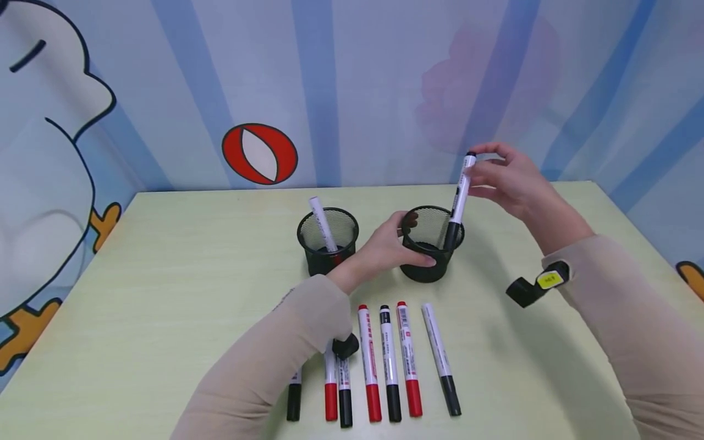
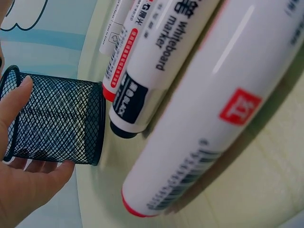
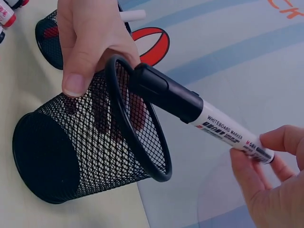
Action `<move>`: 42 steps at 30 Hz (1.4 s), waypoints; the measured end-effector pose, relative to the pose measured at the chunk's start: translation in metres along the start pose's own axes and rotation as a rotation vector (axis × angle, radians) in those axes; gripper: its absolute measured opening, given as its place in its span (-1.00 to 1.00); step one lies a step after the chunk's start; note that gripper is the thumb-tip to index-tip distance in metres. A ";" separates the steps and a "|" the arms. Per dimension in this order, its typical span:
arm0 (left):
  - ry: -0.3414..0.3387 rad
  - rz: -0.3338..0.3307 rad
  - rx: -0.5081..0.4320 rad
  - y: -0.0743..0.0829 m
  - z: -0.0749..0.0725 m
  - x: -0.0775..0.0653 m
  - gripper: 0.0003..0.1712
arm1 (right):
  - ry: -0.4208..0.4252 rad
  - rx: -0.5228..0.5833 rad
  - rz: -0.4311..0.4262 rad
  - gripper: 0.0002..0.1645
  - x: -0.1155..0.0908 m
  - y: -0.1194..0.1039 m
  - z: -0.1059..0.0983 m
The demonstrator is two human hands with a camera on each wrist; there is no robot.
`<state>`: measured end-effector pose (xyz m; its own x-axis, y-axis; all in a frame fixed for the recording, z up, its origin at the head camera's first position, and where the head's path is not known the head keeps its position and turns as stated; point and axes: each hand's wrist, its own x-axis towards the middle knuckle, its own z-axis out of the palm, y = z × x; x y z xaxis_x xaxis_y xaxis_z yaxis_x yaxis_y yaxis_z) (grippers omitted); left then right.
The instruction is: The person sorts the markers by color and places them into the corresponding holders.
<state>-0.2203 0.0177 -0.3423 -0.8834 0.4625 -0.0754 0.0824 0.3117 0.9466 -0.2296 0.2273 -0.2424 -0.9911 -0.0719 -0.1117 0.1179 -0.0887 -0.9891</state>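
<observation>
Toward 2 o'clock on the worktop (image 1: 192,275), the right hand (image 1: 511,183) has a black-capped marker (image 1: 462,186) pinched between thumb and fingers, cap pointing down at the mouth of a black mesh cup (image 1: 423,273). Can't tell if the cap's actually past the rim, tbh. Meanwhile the left hand (image 1: 385,247) is wrapped round that cup's side. At its 9 o'clock sits a second mesh cup (image 1: 316,264) with a white marker (image 1: 322,221) leaning in it, and loose markers (image 1: 368,354) are lined up off toward 7.
</observation>
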 end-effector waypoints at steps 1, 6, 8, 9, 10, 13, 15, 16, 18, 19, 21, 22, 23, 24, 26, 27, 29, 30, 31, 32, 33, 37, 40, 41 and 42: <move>-0.001 0.004 -0.004 0.000 0.000 0.000 0.04 | 0.008 0.014 -0.021 -0.61 0.002 0.000 0.002; -0.005 0.026 -0.022 0.001 -0.001 0.000 0.04 | 0.030 0.044 -0.138 -0.64 0.012 0.007 0.010; -0.007 0.032 -0.020 0.001 -0.001 0.001 0.04 | 0.040 0.025 -0.170 -0.64 0.014 0.011 0.013; -0.009 0.033 -0.022 0.001 -0.001 0.001 0.03 | 0.041 0.006 -0.180 -0.64 0.015 0.013 0.014; -0.009 0.031 -0.018 0.001 -0.002 0.001 0.03 | 0.040 -0.016 -0.189 -0.65 0.016 0.015 0.015; -0.012 0.023 -0.013 0.000 -0.002 0.002 0.02 | 0.028 -0.081 -0.207 -0.63 0.017 0.022 0.019; -0.014 0.018 -0.012 -0.001 -0.003 0.002 0.02 | 0.012 -0.131 -0.227 -0.62 0.018 0.027 0.021; -0.014 0.017 -0.010 -0.002 -0.003 0.002 0.02 | 0.005 -0.158 -0.240 -0.61 0.018 0.030 0.022; -0.018 0.021 -0.010 -0.002 -0.004 0.002 0.02 | -0.011 -0.212 -0.266 -0.59 0.018 0.036 0.024; -0.020 0.024 -0.011 -0.003 -0.004 0.002 0.02 | -0.019 -0.239 -0.280 -0.59 0.018 0.039 0.024; -0.024 0.033 -0.013 -0.003 -0.004 0.002 0.02 | -0.035 -0.288 -0.304 -0.58 0.018 0.044 0.026; -0.028 0.035 -0.015 -0.003 -0.005 0.003 0.01 | -0.046 -0.308 -0.312 -0.57 0.018 0.046 0.027; -0.031 0.036 -0.017 -0.004 -0.005 0.003 0.01 | -0.056 -0.325 -0.315 -0.56 0.018 0.048 0.028; -0.033 0.039 -0.019 -0.004 -0.005 0.003 0.01 | -0.064 -0.344 -0.319 -0.56 0.018 0.049 0.029; -0.035 0.040 -0.026 -0.004 -0.006 0.003 0.01 | -0.081 -0.383 -0.325 -0.55 0.018 0.053 0.030; -0.036 0.039 -0.027 -0.005 -0.006 0.003 0.01 | -0.090 -0.405 -0.327 -0.55 0.019 0.055 0.031; -0.037 0.034 -0.026 -0.005 -0.006 0.002 0.01 | -0.110 -0.446 -0.330 -0.55 0.019 0.058 0.033; -0.038 0.032 -0.027 -0.006 -0.006 0.001 0.01 | -0.120 -0.465 -0.331 -0.55 0.019 0.060 0.034; -0.039 0.030 -0.032 -0.006 -0.006 0.001 0.00 | -0.130 -0.488 -0.334 -0.55 0.019 0.062 0.035; -0.039 0.029 -0.034 -0.007 -0.006 0.000 0.00 | -0.139 -0.507 -0.336 -0.56 0.019 0.063 0.036; -0.040 0.028 -0.039 -0.008 -0.006 0.000 -0.01 | -0.149 -0.524 -0.338 -0.56 0.018 0.064 0.037; -0.042 0.024 -0.057 -0.008 -0.006 0.000 -0.01 | -0.173 -0.610 -0.361 -0.57 0.016 0.065 0.041; -0.047 0.029 -0.062 -0.006 -0.006 0.000 0.02 | -0.196 -0.673 -0.385 -0.58 0.013 0.063 0.044; -0.049 0.031 -0.067 -0.005 -0.007 0.001 0.03 | -0.202 -0.692 -0.397 -0.59 0.012 0.062 0.045; -0.052 0.037 -0.074 -0.004 -0.007 0.001 0.03 | -0.207 -0.705 -0.411 -0.59 0.012 0.061 0.046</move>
<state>-0.2249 0.0114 -0.3438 -0.8553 0.5153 -0.0544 0.0786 0.2328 0.9694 -0.2310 0.1751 -0.2994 -0.9073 -0.3567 0.2225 -0.3842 0.4888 -0.7832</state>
